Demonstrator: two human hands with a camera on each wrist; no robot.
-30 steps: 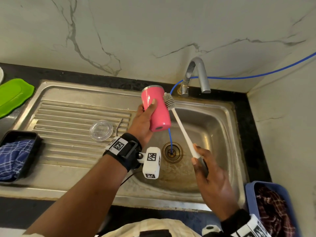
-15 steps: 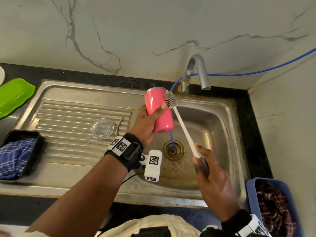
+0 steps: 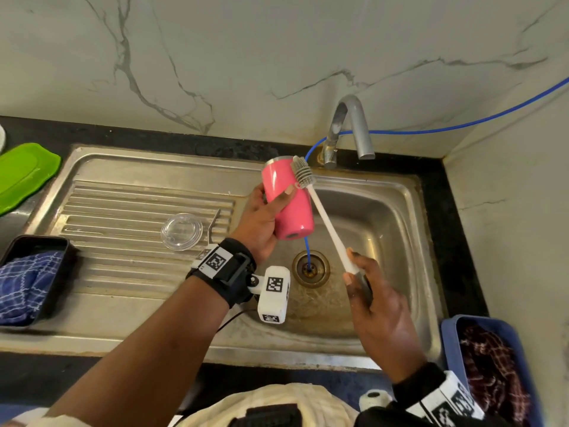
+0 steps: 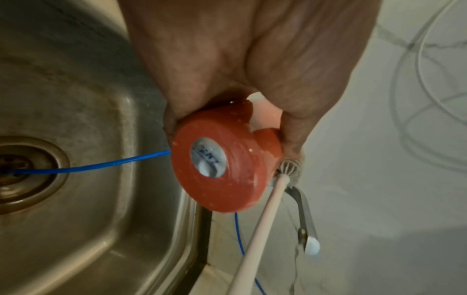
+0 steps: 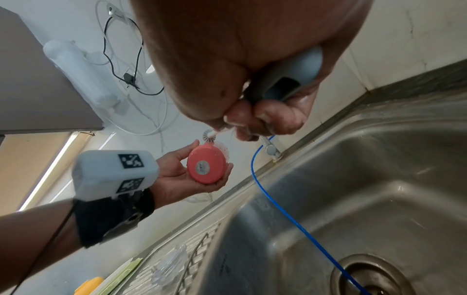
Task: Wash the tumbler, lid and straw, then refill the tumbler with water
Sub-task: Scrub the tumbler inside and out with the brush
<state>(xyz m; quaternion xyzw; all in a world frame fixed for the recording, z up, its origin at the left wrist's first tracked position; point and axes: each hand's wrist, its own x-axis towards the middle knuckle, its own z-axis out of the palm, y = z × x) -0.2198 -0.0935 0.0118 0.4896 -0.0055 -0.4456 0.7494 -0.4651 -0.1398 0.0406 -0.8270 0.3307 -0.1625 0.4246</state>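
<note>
My left hand (image 3: 261, 217) grips the pink tumbler (image 3: 288, 200) over the sink's left side, mouth tilted away toward the wall, base (image 4: 220, 173) toward me. My right hand (image 3: 372, 306) holds a long white bottle brush (image 3: 326, 223) by its grey grip (image 5: 285, 79); the bristle head (image 3: 301, 172) lies against the tumbler's outer wall near the rim. The clear lid (image 3: 181, 231) and the bent metal straw (image 3: 214, 224) lie on the ribbed drainboard (image 3: 123, 211), left of my left hand.
The steel sink basin (image 3: 385, 241) has a drain (image 3: 311, 268) with a blue tube (image 3: 308, 251) running into it. The tap (image 3: 348, 127) stands at the back, no water seen flowing. A green board (image 3: 21, 174), a black tray with blue cloth (image 3: 27, 278) and a blue bin (image 3: 492, 365) flank the sink.
The tumbler and brush head have stayed together and shifted slightly up and right in view. The brush still rubs the tumbler's outside near the rim.
</note>
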